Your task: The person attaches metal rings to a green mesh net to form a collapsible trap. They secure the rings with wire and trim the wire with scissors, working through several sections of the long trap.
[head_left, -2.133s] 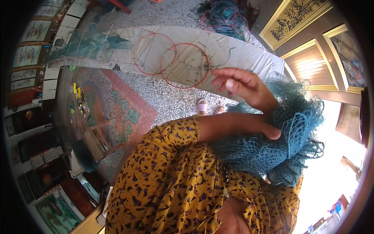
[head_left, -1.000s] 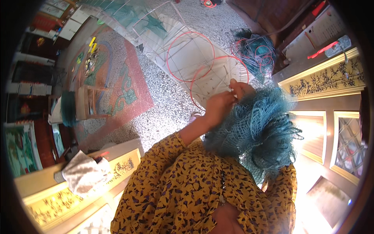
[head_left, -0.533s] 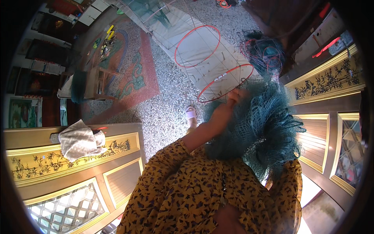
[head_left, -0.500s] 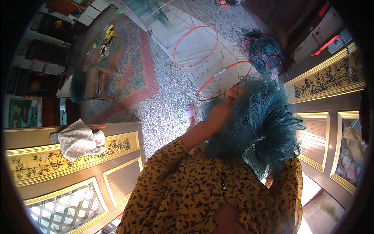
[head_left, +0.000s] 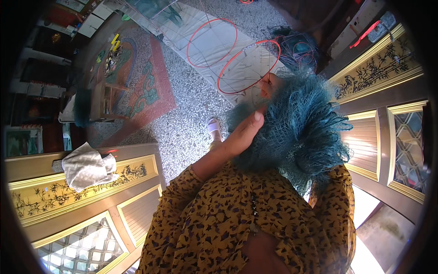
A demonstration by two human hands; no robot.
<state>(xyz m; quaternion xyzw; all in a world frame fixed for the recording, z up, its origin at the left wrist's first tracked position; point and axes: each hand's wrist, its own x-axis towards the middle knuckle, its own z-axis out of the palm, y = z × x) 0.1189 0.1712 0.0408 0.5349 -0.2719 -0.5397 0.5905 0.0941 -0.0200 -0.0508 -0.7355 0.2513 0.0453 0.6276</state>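
Note:
A big bunch of teal-green netting (head_left: 303, 123) fills the space in front of my chest and covers most of my right forearm. My right hand (head_left: 270, 84) comes out past its far side, fingers curled closed at the lower right edge of a red wire hoop (head_left: 220, 82). My left hand (head_left: 246, 130) is at the netting's left side, thumb on top and the other fingers mostly hidden in the mesh. Beyond the held hoop is a second red hoop (head_left: 188, 48). Thin dark wires or cords run between the two hoops.
A long white sheet (head_left: 175, 34) lies on the speckled floor (head_left: 178, 91) under the hoops. More netting with red hoops (head_left: 296, 48) is piled at the far right. Door panels flank me, a patterned cloth (head_left: 86, 166) over the left one. A wooden stool (head_left: 107, 102) stands at left.
My left hand has drawn back from the hoop toward me, along the netting. The near hoop has tilted and shifted farther away. My right hand now shows at its edge.

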